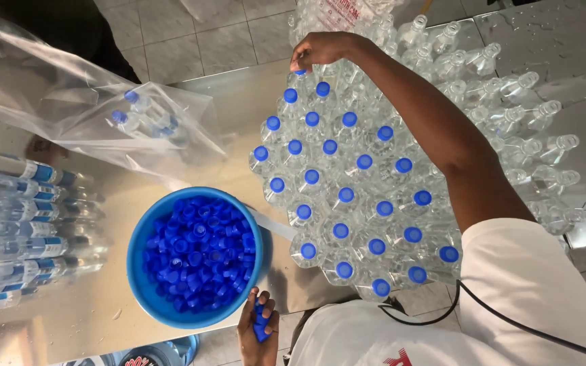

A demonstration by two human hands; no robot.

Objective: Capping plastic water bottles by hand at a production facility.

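The right hand (320, 51) reaches to the far end of a cluster of clear plastic bottles (354, 203) standing on the shiny metal table (103, 298), its fingertips pinched on a blue screw cap (300, 72) atop one far bottle. The left hand (258, 332), near the table's near edge, is curled shut around what appear to be several blue caps (260, 324). Just beside it sits a round blue plastic bowl (145, 298) full of loose caps. Uncapped bottles (510, 115) lie at far right; a clear plastic bag (69, 102) with capped bottles lies at far left.
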